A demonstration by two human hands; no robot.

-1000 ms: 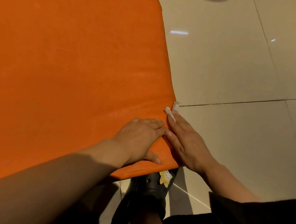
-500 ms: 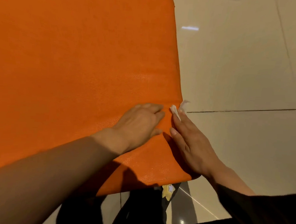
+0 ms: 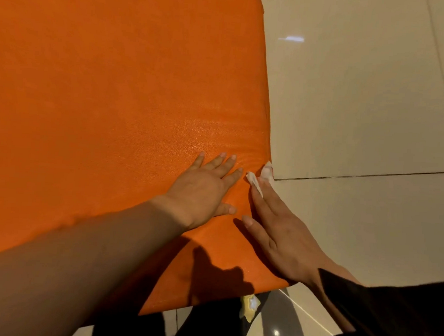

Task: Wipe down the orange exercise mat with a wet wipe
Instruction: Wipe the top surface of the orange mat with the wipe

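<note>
Where fingers [image 3: 263, 193] press, wipe [image 3: 256, 181] beneath, mat [image 3: 116, 96] edge

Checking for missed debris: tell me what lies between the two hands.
Head view: only a bare strip of orange mat separates the left hand from the right hand pressing the wipe.

glossy beige floor tiles [image 3: 362, 111], dark grout line [image 3: 371, 175], small yellow item [image 3: 251, 306] below

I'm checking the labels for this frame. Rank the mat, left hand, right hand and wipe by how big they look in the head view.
1. Mat, by far the largest.
2. Left hand and right hand: they look about alike, so I won't rank them.
3. Wipe, smallest; only small bits show by the right hand's fingers.
</note>
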